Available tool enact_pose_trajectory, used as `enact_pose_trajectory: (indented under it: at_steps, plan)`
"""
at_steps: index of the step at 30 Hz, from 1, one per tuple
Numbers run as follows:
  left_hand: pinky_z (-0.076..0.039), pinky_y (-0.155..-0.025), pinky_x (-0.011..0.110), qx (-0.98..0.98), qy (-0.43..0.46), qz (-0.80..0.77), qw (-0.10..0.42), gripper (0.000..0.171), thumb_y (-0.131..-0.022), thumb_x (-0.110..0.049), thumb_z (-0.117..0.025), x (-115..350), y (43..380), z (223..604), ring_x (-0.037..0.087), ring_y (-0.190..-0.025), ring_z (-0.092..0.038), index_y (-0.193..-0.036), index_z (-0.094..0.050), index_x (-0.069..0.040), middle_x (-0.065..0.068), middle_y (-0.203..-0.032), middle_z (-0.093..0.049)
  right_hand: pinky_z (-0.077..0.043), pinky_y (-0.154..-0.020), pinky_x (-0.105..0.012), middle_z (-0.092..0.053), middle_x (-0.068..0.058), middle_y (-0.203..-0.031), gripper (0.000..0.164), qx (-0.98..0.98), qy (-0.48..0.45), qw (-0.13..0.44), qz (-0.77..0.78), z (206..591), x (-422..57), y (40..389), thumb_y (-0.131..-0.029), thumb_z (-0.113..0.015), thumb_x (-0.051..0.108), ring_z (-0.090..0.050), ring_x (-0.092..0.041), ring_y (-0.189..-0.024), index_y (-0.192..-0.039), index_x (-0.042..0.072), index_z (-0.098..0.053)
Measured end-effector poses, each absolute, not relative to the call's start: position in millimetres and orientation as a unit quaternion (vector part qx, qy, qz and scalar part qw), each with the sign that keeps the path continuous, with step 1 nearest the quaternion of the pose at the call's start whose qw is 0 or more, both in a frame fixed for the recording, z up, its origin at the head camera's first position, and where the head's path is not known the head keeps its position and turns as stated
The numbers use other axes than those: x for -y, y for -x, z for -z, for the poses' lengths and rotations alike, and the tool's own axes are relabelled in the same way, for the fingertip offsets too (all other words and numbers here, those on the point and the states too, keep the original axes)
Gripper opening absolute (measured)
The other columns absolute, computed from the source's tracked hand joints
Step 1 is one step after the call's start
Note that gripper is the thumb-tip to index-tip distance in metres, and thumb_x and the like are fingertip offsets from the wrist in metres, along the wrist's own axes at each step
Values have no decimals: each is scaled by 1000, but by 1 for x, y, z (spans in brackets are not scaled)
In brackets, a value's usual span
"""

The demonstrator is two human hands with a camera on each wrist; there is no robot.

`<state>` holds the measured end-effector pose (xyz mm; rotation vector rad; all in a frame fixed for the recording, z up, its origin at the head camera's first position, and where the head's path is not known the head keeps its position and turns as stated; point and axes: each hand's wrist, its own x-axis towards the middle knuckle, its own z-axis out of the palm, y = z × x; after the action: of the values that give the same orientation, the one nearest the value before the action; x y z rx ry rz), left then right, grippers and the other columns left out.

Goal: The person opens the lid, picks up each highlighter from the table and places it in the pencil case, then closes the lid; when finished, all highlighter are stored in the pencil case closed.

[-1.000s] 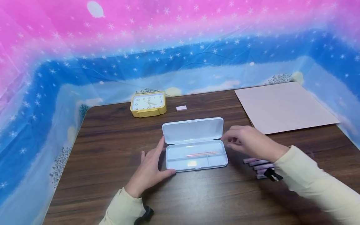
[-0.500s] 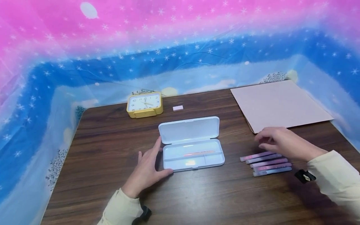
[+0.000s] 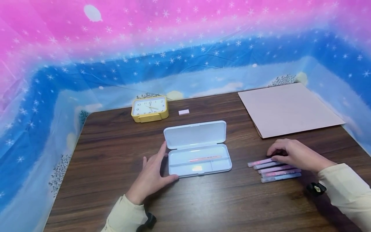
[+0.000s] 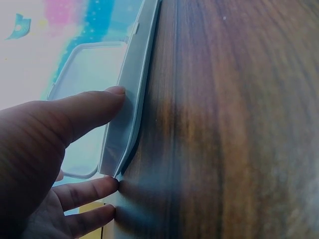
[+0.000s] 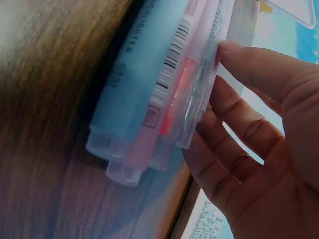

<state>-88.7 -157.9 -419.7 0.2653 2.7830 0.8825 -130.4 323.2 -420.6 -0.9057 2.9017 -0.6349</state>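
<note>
A white pencil case (image 3: 200, 167) lies with its lid up on the table, a thin pinkish pencil (image 3: 205, 158) in its long compartment. My left hand (image 3: 150, 175) steadies its left end, fingers spread and fairly straight. In the left wrist view the thumb (image 4: 94, 112) rests on the case's front wall (image 4: 130, 94). To the right of the case, several pink, purple and blue highlighters (image 3: 281, 174) lie side by side. My right hand (image 3: 295, 154) pinches the farthest highlighter (image 3: 261, 162) between thumb and fingers. The right wrist view shows the thumb (image 5: 259, 64) against its barrel.
Behind the case stand a yellow alarm clock (image 3: 149, 109) and a small pink eraser (image 3: 184, 112). A pale pink board (image 3: 290, 109) lies at the back right, just beyond my right hand. A patterned curtain (image 3: 185, 77) borders the table's far edge.
My right hand has moved right from beside the case to the highlighters, then lowered onto the farthest one. My left hand keeps its place on the case.
</note>
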Motion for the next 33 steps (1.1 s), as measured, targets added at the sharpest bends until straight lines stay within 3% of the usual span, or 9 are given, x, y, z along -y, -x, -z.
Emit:
enact_pose_trajectory:
  at_steps: [18, 33]
  plan:
    - [-2, -115, 71, -943, -92, -304, 104, 118, -76, -38, -85, 158, 88, 420, 35, -146, -33, -160, -2, -25, 12, -148, -51, -50, -66, -22, -61, 22, -87, 34, -924, 328, -8, 194, 422, -317, 132, -78, -79, 4, -54, 8, -79, -86, 34, -67]
    - [-1, -115, 71, -941, -90, -309, 106, 118, -77, -38, -84, 159, 88, 419, 35, -147, -32, -160, -2, -26, 12, -148, -50, -49, -63, -19, -61, 21, -88, 28, -907, 343, -16, 245, 391, -282, 136, -87, -74, 8, -54, 5, -74, -94, 34, -69]
